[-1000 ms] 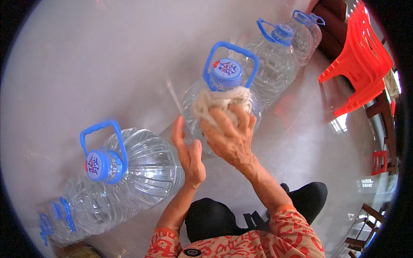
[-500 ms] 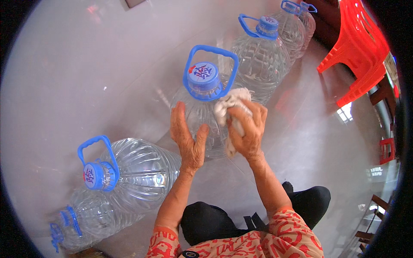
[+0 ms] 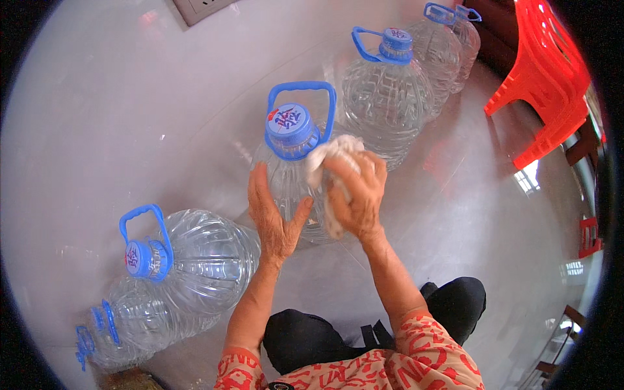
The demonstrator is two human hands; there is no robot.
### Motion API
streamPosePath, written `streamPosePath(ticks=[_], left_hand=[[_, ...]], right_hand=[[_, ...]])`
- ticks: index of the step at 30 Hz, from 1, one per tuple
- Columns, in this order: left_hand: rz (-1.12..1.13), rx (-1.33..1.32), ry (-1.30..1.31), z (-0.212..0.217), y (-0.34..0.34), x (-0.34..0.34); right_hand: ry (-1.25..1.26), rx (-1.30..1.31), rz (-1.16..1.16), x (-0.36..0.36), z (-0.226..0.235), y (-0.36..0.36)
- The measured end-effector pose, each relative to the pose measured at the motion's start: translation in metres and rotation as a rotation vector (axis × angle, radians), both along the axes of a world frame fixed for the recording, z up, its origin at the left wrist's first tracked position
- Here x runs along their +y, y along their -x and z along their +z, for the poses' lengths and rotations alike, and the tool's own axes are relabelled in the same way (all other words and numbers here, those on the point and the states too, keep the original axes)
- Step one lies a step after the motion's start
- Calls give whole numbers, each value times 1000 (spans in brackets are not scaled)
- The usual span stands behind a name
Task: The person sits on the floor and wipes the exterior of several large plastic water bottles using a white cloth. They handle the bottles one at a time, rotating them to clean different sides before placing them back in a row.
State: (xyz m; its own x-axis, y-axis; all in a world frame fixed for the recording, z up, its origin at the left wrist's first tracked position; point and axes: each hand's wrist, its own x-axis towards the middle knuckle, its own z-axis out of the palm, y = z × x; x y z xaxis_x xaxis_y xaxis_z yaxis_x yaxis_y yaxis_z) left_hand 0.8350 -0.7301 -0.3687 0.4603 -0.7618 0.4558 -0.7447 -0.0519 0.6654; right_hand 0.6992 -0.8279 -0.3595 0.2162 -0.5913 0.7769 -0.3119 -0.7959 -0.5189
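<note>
A large clear plastic water bottle (image 3: 278, 172) with a blue cap and a raised blue loop handle stands upright in front of me. My left hand (image 3: 276, 227) rests along its left side, fingers stretched out and thumb spread across the front. At the bottle's right shoulder, my right hand (image 3: 357, 192) is closed on a whitish cloth (image 3: 316, 162) pressed against the plastic. The cloth is bunched, and part of it hangs below the fingers. Slight motion blur softens the right hand and cloth.
Similar bottles line up at the far right, the nearest bottle (image 3: 387, 97) just beyond mine. More bottles, including a large one (image 3: 208, 260), stand at the lower left. A red plastic chair (image 3: 552, 78) is at the right. A grey socket panel (image 3: 201, 8) shows at the top.
Both hands and the bottle appear slightly further left in view, as the view itself has shifted. The right hand keeps the cloth against the bottle's right shoulder.
</note>
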Motion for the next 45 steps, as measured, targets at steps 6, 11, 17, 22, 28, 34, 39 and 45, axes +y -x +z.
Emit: streamPosePath(ticks=[6,11,17,22,28,34,39,45], left_hand=[[-20,33,26,-1,5,-2],[42,72,-52,13,15,-2],[89,-5,-140,17,15,-2],[80,34,-165,21,23,-4],[51,106,-129,18,19,-5],[19,125,-90,16,27,-13],[71,123,-129,15,18,-5],[111,165,-119,19,23,-11]], right_hand=[[-589,-223,353,-62,29,1],[-150,-121,242,-57,10,2],[168,15,153,17,-10,10],[4,-229,86,-17,-31,18],[-483,-574,120,-37,-69,16],[-989,-717,134,-57,-157,26],[-706,-596,105,-26,-77,27],[-75,-181,120,-28,-32,32]])
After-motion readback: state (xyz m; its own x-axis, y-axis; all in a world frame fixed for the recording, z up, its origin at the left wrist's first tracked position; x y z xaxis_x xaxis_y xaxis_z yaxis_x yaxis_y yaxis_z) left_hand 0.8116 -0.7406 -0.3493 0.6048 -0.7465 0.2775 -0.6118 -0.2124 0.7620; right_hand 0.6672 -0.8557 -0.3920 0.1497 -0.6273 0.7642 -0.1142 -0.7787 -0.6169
